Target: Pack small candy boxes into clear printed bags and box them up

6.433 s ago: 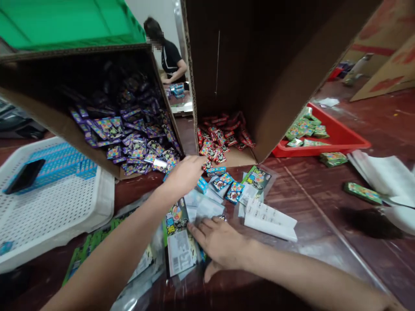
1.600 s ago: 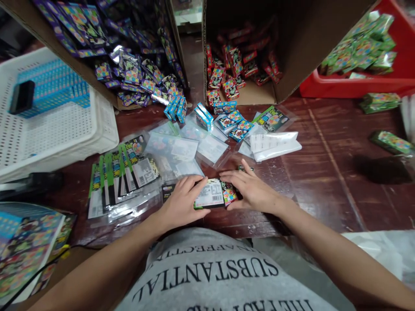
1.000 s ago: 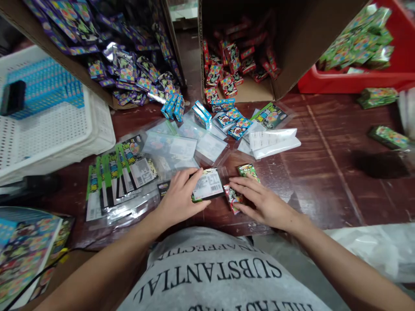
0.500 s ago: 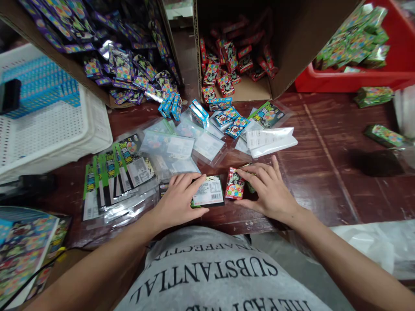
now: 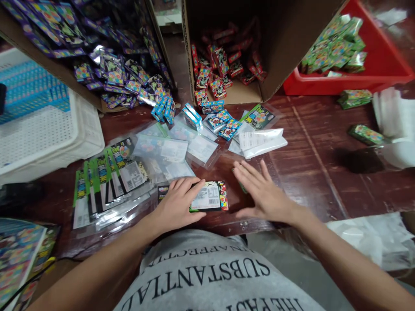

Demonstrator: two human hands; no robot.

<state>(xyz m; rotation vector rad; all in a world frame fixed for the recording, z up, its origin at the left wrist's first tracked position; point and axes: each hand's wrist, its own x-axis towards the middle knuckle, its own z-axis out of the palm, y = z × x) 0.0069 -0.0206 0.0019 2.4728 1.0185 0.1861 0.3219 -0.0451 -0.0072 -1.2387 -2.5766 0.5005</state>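
A white perforated basket (image 5: 48,138) sits at the far left of the dark wooden surface (image 5: 311,172), and beside it lies a fanned row of green-topped bagged packs (image 5: 103,181). Behind them, a tipped cardboard box (image 5: 58,71) spills purple packets (image 5: 110,73). The left hand (image 5: 177,207) lies flat, its grip open and fingers stretched, pressing on the near end of a labelled pack (image 5: 209,196) close to the surface's front edge; a red packet (image 5: 223,195) shows at that pack's right end. Loose clear bags (image 5: 175,149) and small blue boxes (image 5: 223,125) lie beyond. Just right of the pack is the right hand (image 5: 262,194), grip open with fingers spread, holding nothing; a green packet (image 5: 241,186) peeks from under its fingers. Farther right, a red tray (image 5: 382,65) holds more green packets.
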